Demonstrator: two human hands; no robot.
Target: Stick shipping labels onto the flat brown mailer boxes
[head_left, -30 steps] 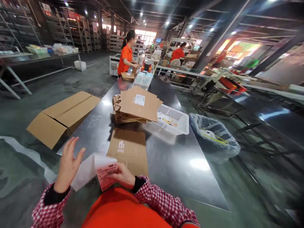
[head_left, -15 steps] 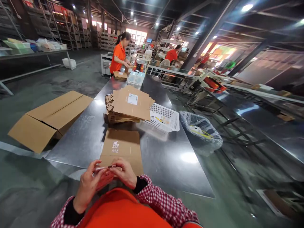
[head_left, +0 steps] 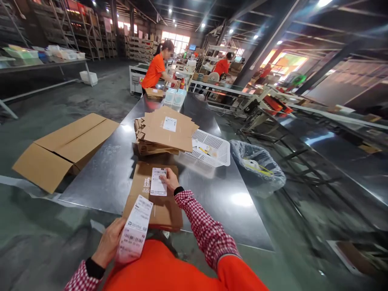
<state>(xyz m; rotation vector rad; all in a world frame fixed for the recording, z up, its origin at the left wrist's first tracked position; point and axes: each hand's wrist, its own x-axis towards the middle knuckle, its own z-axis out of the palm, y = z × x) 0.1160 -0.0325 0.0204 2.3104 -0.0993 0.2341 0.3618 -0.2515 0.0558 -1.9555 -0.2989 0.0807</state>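
My left hand [head_left: 110, 241] is closed on a strip of printed labels [head_left: 138, 220], which hangs near my body at the table's front edge. Between the fingers of my right hand [head_left: 171, 180] is the right edge of a single white label [head_left: 158, 182]. That label lies over a flat brown cardboard piece [head_left: 166, 210] with white lettering. Behind it stands an uneven stack of flat cardboard [head_left: 169, 135], with a white label on its top sheet.
A white perforated basket [head_left: 222, 151] sits right of the stack. A lined bin [head_left: 260, 169] stands beyond the metal table's [head_left: 218, 206] right edge, an open carton [head_left: 72, 141] at left. A person [head_left: 155, 70] in orange works at the far end.
My right hand has moved forward from my left hand, with a single label now over the cardboard. The label strip is now spread out in view. The far person reaches further right.
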